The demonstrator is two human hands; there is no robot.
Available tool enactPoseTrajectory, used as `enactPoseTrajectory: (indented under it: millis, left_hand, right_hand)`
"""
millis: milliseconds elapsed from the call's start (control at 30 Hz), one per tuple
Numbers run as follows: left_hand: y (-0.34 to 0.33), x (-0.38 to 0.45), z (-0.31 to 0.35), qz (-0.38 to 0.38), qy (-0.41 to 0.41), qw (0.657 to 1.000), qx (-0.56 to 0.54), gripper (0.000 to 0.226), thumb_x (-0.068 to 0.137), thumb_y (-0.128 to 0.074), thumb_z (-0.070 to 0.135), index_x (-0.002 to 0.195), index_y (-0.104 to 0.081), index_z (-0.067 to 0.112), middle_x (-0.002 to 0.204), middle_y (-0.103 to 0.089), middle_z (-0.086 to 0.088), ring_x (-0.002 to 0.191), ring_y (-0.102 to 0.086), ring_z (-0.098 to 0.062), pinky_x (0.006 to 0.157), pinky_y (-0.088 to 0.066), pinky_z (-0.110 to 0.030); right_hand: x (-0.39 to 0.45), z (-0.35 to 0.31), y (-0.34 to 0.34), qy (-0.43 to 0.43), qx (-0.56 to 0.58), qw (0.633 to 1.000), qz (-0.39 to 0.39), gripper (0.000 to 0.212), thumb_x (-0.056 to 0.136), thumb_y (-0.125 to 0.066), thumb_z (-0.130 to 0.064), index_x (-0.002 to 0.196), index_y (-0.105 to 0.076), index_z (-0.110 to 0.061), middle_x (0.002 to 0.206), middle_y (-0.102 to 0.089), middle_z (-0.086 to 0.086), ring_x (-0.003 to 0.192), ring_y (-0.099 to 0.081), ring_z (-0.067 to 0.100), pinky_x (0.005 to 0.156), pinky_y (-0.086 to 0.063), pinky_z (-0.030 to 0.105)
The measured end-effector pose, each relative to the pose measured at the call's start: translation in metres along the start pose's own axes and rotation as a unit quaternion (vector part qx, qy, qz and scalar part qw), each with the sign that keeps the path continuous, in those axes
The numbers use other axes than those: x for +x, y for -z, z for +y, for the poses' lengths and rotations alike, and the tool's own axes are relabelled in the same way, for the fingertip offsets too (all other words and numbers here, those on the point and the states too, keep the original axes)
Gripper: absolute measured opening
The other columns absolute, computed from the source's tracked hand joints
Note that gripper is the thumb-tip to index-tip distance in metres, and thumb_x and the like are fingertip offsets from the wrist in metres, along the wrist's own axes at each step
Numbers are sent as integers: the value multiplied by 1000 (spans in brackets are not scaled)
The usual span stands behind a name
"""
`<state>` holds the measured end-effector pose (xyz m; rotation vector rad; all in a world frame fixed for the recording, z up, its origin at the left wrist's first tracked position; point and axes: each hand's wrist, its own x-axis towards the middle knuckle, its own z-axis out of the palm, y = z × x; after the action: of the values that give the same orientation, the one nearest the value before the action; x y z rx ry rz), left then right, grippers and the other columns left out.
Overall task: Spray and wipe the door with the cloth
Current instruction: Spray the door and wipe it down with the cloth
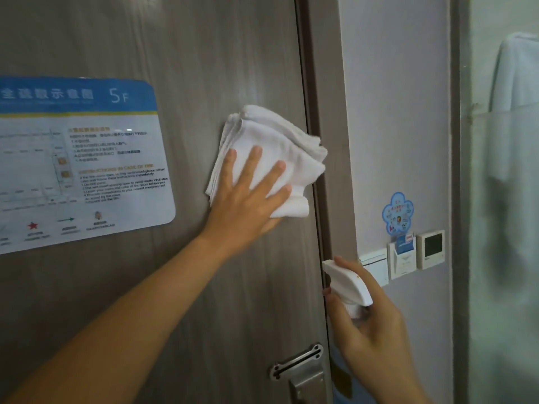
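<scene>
A grey-brown wood-grain door (pixel 186 65) fills the left and middle of the head view. A folded white cloth (pixel 280 147) lies flat against it near its right edge. My left hand (pixel 248 199) presses on the cloth's lower part, fingers spread. Lower right, my right hand (pixel 367 325) grips a spray bottle with a white trigger head (pixel 347 282), nozzle pointing up-left toward the door edge. The bottle's body is hidden behind my fingers.
A blue-and-white evacuation plan (pixel 78 158) is stuck on the door's left part. A metal door guard latch (pixel 300 368) sits at the bottom. Right of the frame, the wall carries switches, a card holder (pixel 404 255), a thermostat (pixel 432 249) and a flower sticker (pixel 397 212). A frosted glass panel (pixel 504 199) stands far right.
</scene>
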<state>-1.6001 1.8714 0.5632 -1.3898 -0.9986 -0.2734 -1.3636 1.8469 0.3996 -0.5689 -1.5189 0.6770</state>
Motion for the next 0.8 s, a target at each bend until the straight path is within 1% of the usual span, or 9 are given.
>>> enactPoseTrajectory:
  millis: [133,233,300,367,467,533,567,667,800]
  left_hand:
    - [-1,-64,52,-24,-34,999,-18,50,91,-70,44,136,-63,25,162,-38,-15,150,-26,-51,113,-20,-77]
    - [-7,-120,96,-41,-61,997,-38,41,102,-58,31,142,-59,21,163,-36,-15,149,-28,-51,116,-20,-75]
    - [-8,-161,123,-49,-96,992,-59,32,109,-49,24,137,-63,22,160,-41,-13,147,-34,-48,117,-22,-73]
    - [-5,-197,136,-74,-156,982,-75,30,111,-44,22,129,-68,25,156,-48,-9,145,-40,-44,117,-26,-71]
    - [-2,-218,135,-104,-235,964,-72,28,110,-45,19,124,-68,25,150,-56,-8,142,-44,-45,114,-30,-68]
    - [-2,-208,128,-101,-232,962,-98,22,107,-52,18,112,-73,20,144,-60,-12,141,-45,-46,116,-32,-66]
    - [-2,-199,121,-93,-224,963,-114,20,106,-55,17,106,-75,18,143,-61,-14,141,-46,-46,117,-33,-65]
    - [2,-161,86,-31,-189,976,-103,18,104,-60,17,109,-77,16,144,-60,-16,140,-48,-44,115,-38,-60]
    - [17,-94,22,67,-65,995,-22,17,102,-64,15,111,-78,16,142,-61,-15,137,-52,-42,116,-38,-59]
  right_hand:
    - [-4,9,-2,-19,15,1000,19,48,87,-74,-16,129,-61,-35,111,-68,-29,99,-68,2,80,-58,22]
    - [-12,16,-1,-26,13,999,23,48,87,-73,-15,129,-62,-35,109,-72,-21,94,-71,7,79,-60,26]
    - [-18,20,0,-26,-2,1000,17,46,87,-73,-21,128,-62,-39,110,-73,-20,94,-72,6,81,-59,29]
    - [-24,20,0,-30,-7,999,12,46,84,-72,-27,127,-62,-41,109,-72,-21,91,-72,6,79,-59,27]
    - [-30,13,0,-26,-12,1000,4,48,84,-73,-20,125,-63,-44,108,-70,-24,86,-70,6,75,-56,14]
    - [-32,8,0,-29,-8,999,-14,46,81,-69,-32,125,-63,-44,110,-71,-21,93,-69,-1,78,-52,7]
    - [-32,4,-2,-33,-5,999,-18,47,78,-67,-37,125,-63,-43,109,-72,-19,95,-69,-1,79,-52,6]
    - [-29,-3,-8,-30,7,999,-24,53,76,-68,-39,128,-63,-33,114,-73,-10,99,-68,3,84,-54,15]
    - [-27,-11,-22,-26,36,999,-30,58,77,-67,-38,133,-61,-29,118,-72,-3,103,-70,9,91,-54,23]
